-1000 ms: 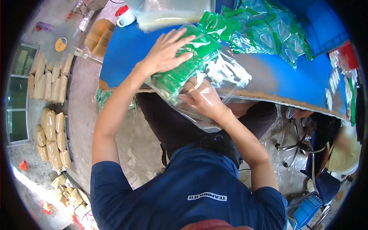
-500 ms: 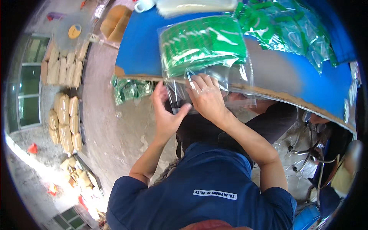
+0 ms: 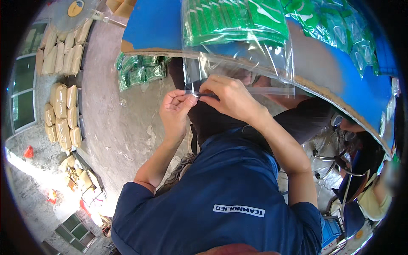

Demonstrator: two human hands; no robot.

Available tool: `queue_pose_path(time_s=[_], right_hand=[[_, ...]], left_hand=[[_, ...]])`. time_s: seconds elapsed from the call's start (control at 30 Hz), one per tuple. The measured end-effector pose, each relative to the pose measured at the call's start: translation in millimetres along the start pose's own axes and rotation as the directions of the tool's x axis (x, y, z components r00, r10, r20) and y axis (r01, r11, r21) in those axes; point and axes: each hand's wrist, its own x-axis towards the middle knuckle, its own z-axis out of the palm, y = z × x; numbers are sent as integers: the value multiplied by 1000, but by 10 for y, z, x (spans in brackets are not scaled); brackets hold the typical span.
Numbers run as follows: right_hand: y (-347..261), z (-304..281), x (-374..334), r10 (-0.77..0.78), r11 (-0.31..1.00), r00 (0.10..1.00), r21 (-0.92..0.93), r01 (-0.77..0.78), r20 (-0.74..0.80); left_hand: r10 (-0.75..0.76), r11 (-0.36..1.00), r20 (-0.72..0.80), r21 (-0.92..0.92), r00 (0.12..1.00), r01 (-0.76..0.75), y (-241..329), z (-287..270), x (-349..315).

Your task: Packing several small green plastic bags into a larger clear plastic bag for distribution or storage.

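A large clear plastic bag (image 3: pixel 272 63) lies on the blue table and holds a row of flat green packets (image 3: pixel 236 21). Its lower end hangs past the table's near edge toward my lap. My left hand (image 3: pixel 175 111) pinches the left corner of the bag's end strip between thumb and fingers. Close beside it, my right hand (image 3: pixel 233 97) grips the same strip with bent fingers. The strip's right part stretches on beyond my right hand. My own fingers hide the exact spot where they meet the plastic.
Loose green and clear packets (image 3: pixel 340 36) are heaped on the table's (image 3: pixel 155 27) right side. More green packets (image 3: pixel 140 72) lie below its left edge. Brown sacks (image 3: pixel 63 114) are stacked by the left wall. A wheeled chair base (image 3: pixel 338 159) stands at the right.
My hands have come together at the bag's left corner, and both now pinch its end strip. The bag's end is pulled nearer to me. My view has shifted slightly.
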Motion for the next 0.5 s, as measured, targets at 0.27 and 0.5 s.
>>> queue_pose_path(time_s=[0.27, 0.5], right_hand=[[10, 124, -44, -18, 1000, 999, -18, 19, 43], [-201, -83, -194, 82, 995, 992, 64, -76, -96]], left_hand=[[309, 936, 190, 115, 932, -333, 796, 521, 842], [240, 563, 363, 704, 900, -434, 598, 910, 1854]])
